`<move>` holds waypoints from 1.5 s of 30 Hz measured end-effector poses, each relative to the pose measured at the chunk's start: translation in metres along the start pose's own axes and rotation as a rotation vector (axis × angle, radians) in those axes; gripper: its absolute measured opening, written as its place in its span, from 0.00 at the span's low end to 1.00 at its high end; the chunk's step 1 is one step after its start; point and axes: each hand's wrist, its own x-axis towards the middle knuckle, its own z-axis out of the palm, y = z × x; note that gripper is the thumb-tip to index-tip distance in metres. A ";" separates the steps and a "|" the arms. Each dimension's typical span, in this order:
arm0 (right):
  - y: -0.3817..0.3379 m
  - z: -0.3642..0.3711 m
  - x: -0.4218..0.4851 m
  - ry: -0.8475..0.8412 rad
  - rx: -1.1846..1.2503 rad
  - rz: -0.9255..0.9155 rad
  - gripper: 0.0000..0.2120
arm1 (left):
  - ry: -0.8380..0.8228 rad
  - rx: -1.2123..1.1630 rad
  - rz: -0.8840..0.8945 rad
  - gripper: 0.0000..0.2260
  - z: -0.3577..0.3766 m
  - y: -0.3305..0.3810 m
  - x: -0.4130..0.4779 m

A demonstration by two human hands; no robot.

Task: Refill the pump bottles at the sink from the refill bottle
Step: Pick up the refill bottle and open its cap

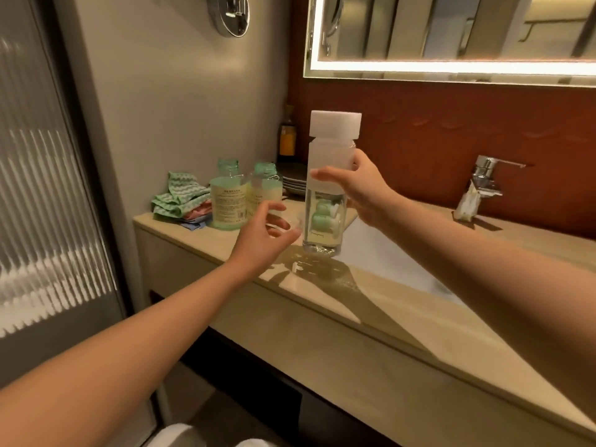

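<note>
My right hand [358, 190] grips a tall clear refill bottle [329, 162] with a white square cap, upright and lifted just above the counter. Two green pump bottles stand uncapped at the counter's left: the left pump bottle [227, 201] and the right pump bottle [266, 188], both with pale labels. My left hand [263, 237] hovers open in front of them, fingers loosely spread, holding nothing. Green-and-white pump heads [325, 217] show through the refill bottle's clear lower part; I cannot tell exactly where they lie.
A beige counter [322, 304] holds a white sink basin [387, 253] and a chrome tap [483, 179] at the right. Folded cloths [179, 198] lie at the far left. Stacked plates [295, 182] and a dark bottle [287, 137] stand in the corner. A lit mirror [451, 33] hangs above.
</note>
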 end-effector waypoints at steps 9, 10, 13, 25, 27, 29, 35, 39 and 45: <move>0.008 0.002 -0.054 0.098 0.003 0.049 0.30 | -0.148 0.005 0.050 0.20 0.001 0.001 -0.032; 0.007 0.003 -0.059 0.108 -0.003 0.055 0.31 | -0.168 0.011 0.059 0.21 0.001 0.002 -0.034; 0.006 0.004 -0.068 0.126 -0.015 0.070 0.31 | -0.205 0.033 0.076 0.22 0.003 0.004 -0.038; -0.018 -0.003 -0.074 0.111 -0.066 0.095 0.41 | -0.294 -0.078 0.107 0.32 0.019 0.017 -0.024; -0.032 -0.006 -0.069 0.182 -0.166 0.029 0.41 | -0.301 -0.140 0.095 0.37 0.026 0.025 -0.019; -0.047 -0.006 -0.062 0.222 -0.357 -0.038 0.39 | -0.290 -0.228 0.056 0.41 0.033 0.032 -0.016; -0.072 0.002 -0.038 0.134 -1.127 -0.079 0.34 | -0.205 -0.318 0.046 0.39 0.051 0.044 -0.005; -0.077 0.003 -0.031 0.146 -1.467 -0.177 0.30 | -0.147 -0.274 0.064 0.35 0.055 0.042 -0.002; -0.090 -0.006 -0.034 -0.247 -0.982 -0.051 0.22 | -0.160 -0.331 0.078 0.34 0.054 0.040 -0.005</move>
